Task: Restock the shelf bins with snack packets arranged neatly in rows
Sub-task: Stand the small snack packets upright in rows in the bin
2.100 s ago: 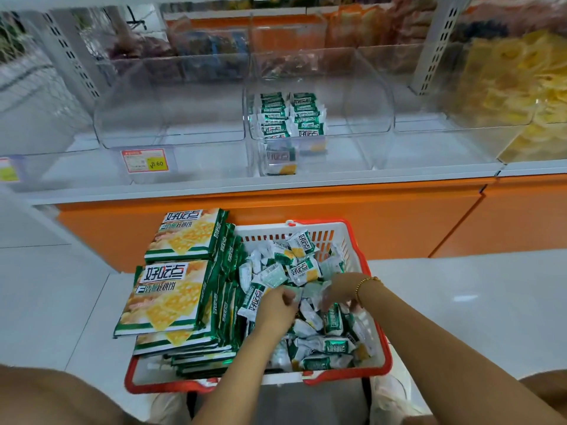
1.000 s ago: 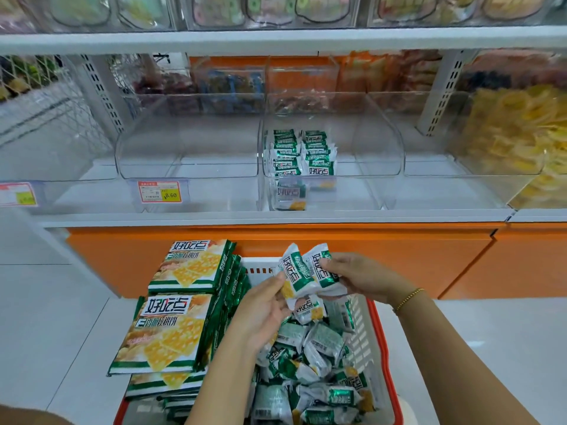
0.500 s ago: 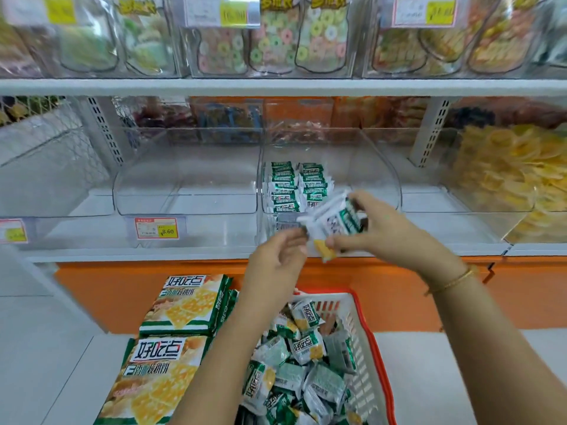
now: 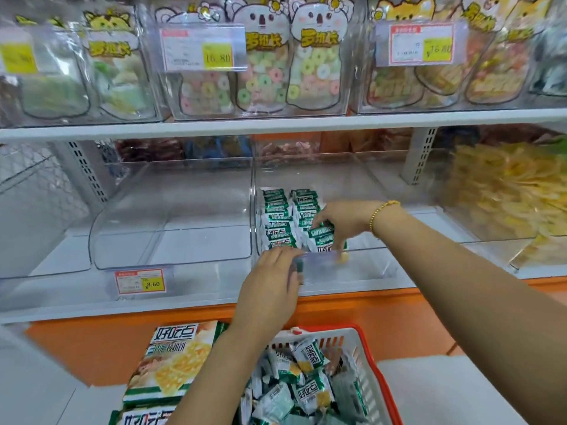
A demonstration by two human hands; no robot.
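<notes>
I am looking at the clear bin (image 4: 352,273) in the middle of my view. The right hand (image 4: 343,220) is sitting inside it, and its fingers are curling around a small bunch of green and white snack packets (image 4: 321,238). The bunch is standing at the front of the right row, touching it. At 9 o'clock from that hand, two rows (image 4: 277,219) of the same packets are lining up from front to back.

The left hand (image 4: 270,292) is resting at 6 o'clock from the rows, with its fingertips bending against the bin's front wall. It is blurry there, so I cannot tell if it is holding anything.

At 6 o'clock in my view, a white basket (image 4: 372,348) with a red rim is holding a heap of loose packets (image 4: 306,358). Big cracker packs (image 4: 176,363) are lying at 9 o'clock from the heap. Another clear bin (image 4: 171,216) is standing at 9 o'clock from the middle one, with a price tag (image 4: 140,281) below it. Bags of ring candy (image 4: 264,81) are standing at 12 o'clock, and yellow snacks (image 4: 506,194) are piling up at 3 o'clock.
</notes>
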